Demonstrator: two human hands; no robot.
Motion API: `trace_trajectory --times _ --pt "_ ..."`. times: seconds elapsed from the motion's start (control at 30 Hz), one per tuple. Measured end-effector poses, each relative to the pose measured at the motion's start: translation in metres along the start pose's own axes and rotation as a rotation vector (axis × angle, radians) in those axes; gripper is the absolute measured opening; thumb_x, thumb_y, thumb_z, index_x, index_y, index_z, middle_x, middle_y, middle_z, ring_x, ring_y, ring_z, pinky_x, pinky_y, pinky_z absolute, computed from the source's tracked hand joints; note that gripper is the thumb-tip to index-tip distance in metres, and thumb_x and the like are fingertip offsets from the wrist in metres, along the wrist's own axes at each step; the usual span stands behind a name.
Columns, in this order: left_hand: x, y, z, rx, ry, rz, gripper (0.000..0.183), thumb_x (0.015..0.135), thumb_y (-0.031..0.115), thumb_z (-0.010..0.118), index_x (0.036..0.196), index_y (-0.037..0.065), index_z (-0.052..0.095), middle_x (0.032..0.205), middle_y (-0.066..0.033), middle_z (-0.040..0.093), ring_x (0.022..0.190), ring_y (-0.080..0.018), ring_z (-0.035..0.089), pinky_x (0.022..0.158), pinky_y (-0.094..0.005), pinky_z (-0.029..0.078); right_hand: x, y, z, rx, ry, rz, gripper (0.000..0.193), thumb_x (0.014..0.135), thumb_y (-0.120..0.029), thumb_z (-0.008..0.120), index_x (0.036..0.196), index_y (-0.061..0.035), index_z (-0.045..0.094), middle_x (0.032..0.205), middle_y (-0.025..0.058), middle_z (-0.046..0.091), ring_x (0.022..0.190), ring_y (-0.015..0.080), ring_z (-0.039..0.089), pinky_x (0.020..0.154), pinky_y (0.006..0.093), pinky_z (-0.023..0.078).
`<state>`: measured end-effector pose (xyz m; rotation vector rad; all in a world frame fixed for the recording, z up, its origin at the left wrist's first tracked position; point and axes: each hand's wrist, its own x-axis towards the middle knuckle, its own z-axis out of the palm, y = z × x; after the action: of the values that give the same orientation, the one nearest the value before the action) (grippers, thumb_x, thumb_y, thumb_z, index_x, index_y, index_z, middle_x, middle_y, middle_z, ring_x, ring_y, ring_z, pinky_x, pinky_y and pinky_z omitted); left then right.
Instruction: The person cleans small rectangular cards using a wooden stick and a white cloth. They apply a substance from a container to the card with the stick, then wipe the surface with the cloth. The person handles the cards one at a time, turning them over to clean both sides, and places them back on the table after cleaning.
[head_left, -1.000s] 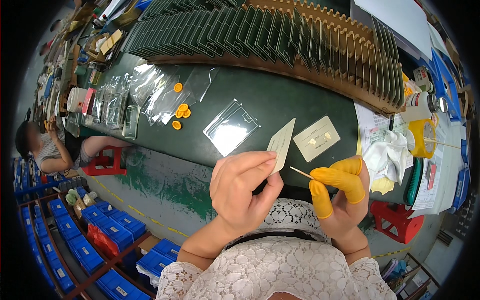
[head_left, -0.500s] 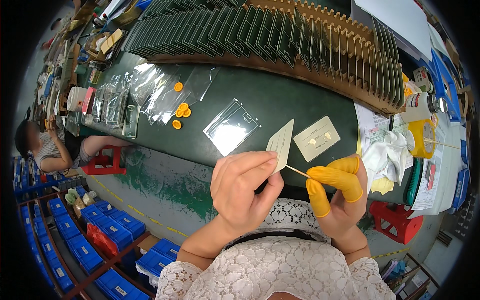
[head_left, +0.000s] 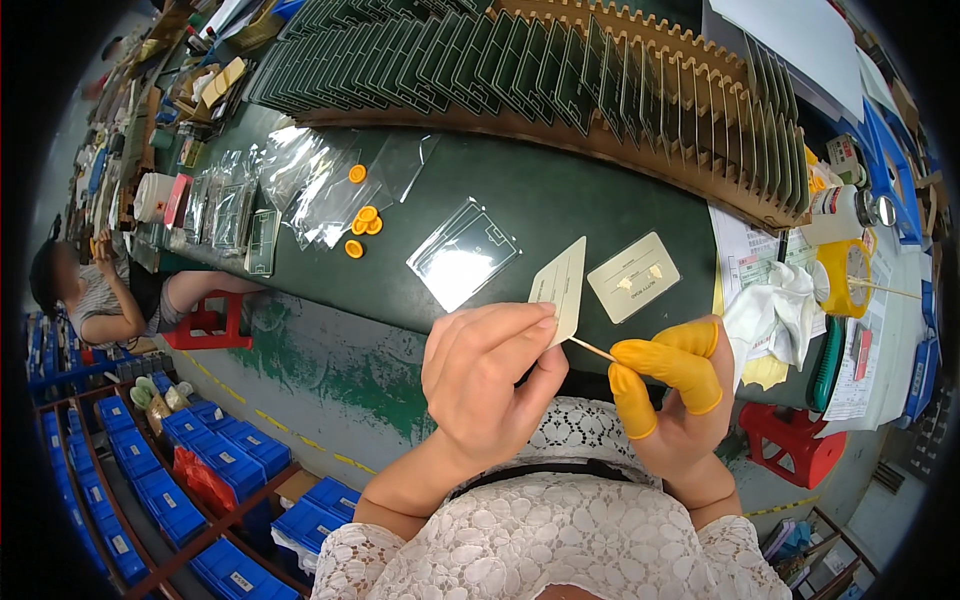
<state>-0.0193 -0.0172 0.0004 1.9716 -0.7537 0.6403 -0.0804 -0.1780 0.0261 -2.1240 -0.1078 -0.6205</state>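
Note:
My left hand (head_left: 490, 375) pinches the lower edge of a cream card (head_left: 562, 285) with rounded corners, tilted up off the table. In my right hand (head_left: 670, 395), yellow finger cots cover the thumb and some fingers. Between thumb and forefinger it grips a thin wooden stick (head_left: 592, 349), whose far end meets the card's lower edge; the tip itself I cannot make out. A second cream card (head_left: 634, 277) lies flat just beyond, with pale patches on its face. To its left rests a clear plastic sleeve (head_left: 463, 255) with a dark green card outline in it, glaring with light.
Slotted wooden racks (head_left: 690, 165) full of upright green cards span the table's back. Rolled yellow finger cots (head_left: 366, 220) and plastic bags (head_left: 325, 195) lie left. At right are a white cloth (head_left: 775, 315), yellow tape (head_left: 857, 277) and a bottle (head_left: 835, 213). A seated person (head_left: 100, 295) is far left.
My right hand has shifted slightly left and down with the stick. The card in my left hand has tilted a little; the rest looks the same.

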Motion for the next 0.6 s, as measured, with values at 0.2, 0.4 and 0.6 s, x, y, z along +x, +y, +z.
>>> trace_trajectory --times 0.2,0.4,0.6 --pt "0.0003 -0.0005 -0.0008 0.011 0.001 0.018 0.041 0.062 -0.008 0.074 0.099 0.003 0.061 0.096 -0.0078 0.067 0.078 -0.0237 0.064 0.068 -0.0314 0.046 -0.0020 -0.0031 -0.0018 -0.099 -0.014 -0.051 0.035 0.068 -0.002 0.080 0.100 -0.0105 0.069 0.084 0.0023 0.055 0.071 0.0197 0.047 0.058 0.0291 0.038" --pt "0.0023 0.0025 -0.0033 0.022 -0.035 -0.004 0.037 0.066 -0.013 0.069 0.098 0.002 0.059 0.094 -0.0119 0.068 0.080 -0.0241 0.064 0.070 -0.0307 0.048 -0.0054 -0.0019 -0.0004 -0.140 -0.026 -0.069 0.038 0.067 -0.003 0.081 0.102 -0.0123 0.068 0.085 0.0012 0.054 0.072 0.0198 0.047 0.058 0.0293 0.038" --pt "0.0005 -0.0002 -0.0018 0.019 -0.008 0.003 0.039 0.064 -0.009 0.073 0.099 0.003 0.061 0.095 -0.0092 0.067 0.078 -0.0242 0.064 0.068 -0.0309 0.046 -0.0045 -0.0016 -0.0001 -0.158 -0.034 -0.091 0.038 0.066 -0.003 0.081 0.101 -0.0123 0.069 0.086 0.0014 0.054 0.072 0.0204 0.047 0.058 0.0297 0.038"
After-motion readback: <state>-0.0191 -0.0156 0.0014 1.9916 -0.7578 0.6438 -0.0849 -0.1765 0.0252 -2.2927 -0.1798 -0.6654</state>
